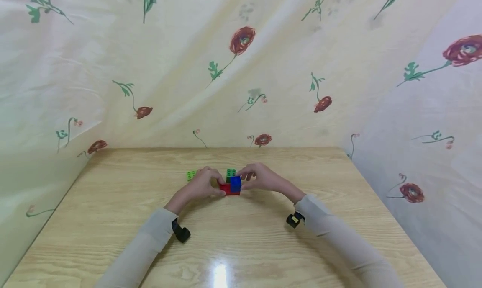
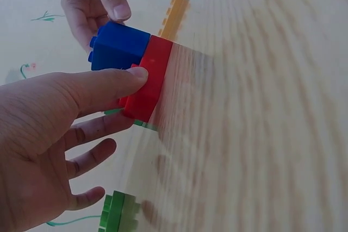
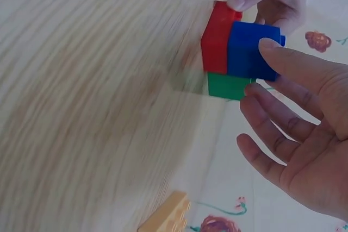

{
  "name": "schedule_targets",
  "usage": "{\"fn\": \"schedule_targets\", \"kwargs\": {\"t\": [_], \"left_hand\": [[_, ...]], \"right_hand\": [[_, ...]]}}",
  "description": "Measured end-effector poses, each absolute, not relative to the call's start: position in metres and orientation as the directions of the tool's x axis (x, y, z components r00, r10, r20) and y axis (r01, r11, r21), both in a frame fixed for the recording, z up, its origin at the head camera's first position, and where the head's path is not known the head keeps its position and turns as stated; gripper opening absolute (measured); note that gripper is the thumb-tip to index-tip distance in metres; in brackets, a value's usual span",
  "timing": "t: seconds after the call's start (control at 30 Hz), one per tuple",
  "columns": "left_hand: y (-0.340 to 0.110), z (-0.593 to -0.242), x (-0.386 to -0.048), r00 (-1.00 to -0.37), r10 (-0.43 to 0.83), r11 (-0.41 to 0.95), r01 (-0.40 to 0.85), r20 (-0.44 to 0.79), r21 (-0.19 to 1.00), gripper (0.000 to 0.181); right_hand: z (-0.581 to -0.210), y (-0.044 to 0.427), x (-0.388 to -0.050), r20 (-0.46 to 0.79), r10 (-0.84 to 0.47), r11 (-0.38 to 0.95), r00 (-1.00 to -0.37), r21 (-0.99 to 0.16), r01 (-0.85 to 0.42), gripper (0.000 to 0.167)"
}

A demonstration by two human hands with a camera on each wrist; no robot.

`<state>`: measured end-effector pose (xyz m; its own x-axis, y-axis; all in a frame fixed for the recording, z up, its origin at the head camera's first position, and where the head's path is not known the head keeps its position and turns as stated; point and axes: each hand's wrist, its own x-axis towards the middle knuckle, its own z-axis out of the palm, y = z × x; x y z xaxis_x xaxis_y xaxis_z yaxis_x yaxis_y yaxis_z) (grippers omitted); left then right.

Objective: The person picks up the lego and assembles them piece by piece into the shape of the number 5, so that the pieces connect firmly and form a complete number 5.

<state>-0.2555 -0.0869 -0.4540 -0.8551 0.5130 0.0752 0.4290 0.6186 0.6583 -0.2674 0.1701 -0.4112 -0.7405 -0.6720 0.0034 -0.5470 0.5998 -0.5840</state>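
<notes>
A red brick (image 1: 227,190) lies on the table with a blue brick (image 1: 235,183) on top at its right end. My left hand (image 1: 203,183) pinches the red brick's left end between thumb and index finger, the other fingers spread in the left wrist view. On the right, my right hand (image 1: 263,178) holds the blue brick, its thumb (image 3: 272,47) against one face and the index finger partly hidden behind. Directly behind the red brick stands a dark green brick (image 3: 228,85); whether they are joined I cannot tell.
A light green brick (image 1: 191,175) sits just left of the left hand, partly covered by it. An orange-yellow brick (image 2: 175,17) lies beyond the blue one in the left wrist view. A floral cloth (image 1: 180,91) hangs behind the wooden table (image 1: 233,237).
</notes>
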Motion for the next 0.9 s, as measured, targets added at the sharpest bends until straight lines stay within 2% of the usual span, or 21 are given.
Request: {"fn": "schedule_targets", "kwargs": {"t": [0.33, 0.63, 0.9], "left_hand": [[-0.087, -0.453, -0.254, -0.84, 0.535, 0.594, 0.447, 0.087, 0.668, 0.019], [-0.089, -0.457, -0.255, -0.841, 0.533, 0.586, 0.445, 0.091, 0.677, 0.019], [-0.089, -0.457, -0.254, -0.841, 0.534, 0.586, 0.443, 0.088, 0.679, 0.019]], "right_hand": [[-0.414, 0.196, -0.266, -0.014, -0.643, 0.635, -0.766, -0.569, -0.523, 0.04], [-0.412, 0.228, -0.268, -0.05, -0.561, 0.739, -0.826, -0.48, -0.473, 0.041], [-0.409, 0.251, -0.27, -0.074, -0.539, 0.788, -0.839, -0.397, -0.471, 0.045]]}}
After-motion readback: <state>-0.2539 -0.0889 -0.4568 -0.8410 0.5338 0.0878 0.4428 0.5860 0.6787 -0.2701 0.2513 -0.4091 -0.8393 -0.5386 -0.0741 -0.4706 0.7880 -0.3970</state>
